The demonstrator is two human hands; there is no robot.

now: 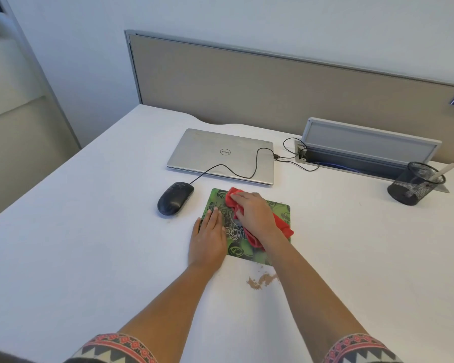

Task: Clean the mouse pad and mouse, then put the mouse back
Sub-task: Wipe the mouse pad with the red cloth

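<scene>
Head view: right hand (254, 214) is on top of a red cloth (283, 226), pressing it flat onto the mouse pad (247, 251). Fingers lie nearly straight over the cloth, not wrapped round it; thumb hidden. Cloth is bunched under the palm, with 1 end sticking out past the wrist toward the pad's right edge and another poking out at the fingertips near the pad's far left corner.

Left hand (207, 237) is flat, fingers straight and together, palm down on the pad's left edge, half on the pad and half on the table (89, 231). It holds nothing, just presses.

Pad is green with a swirl print and partly covered lettering, lying flat on the white table, slightly rotated.

Mouse (174, 199) is black, off the pad, just to its left and a bit farther back, resting on the table. No hand touches it. Its cable (236, 174) loops across the lid of a closed silver laptop (210, 153) to a plug at the laptop's right side.

Brown crumbs (262, 280) sit on the table just beside the pad's near edge, between the 2 forearms.

Far right: cable tray (351, 163) with its lid up, and a black mesh pen cup (414, 183) with 1 pale item in it. Beige divider panel (273, 87) runs behind the desk.
</scene>
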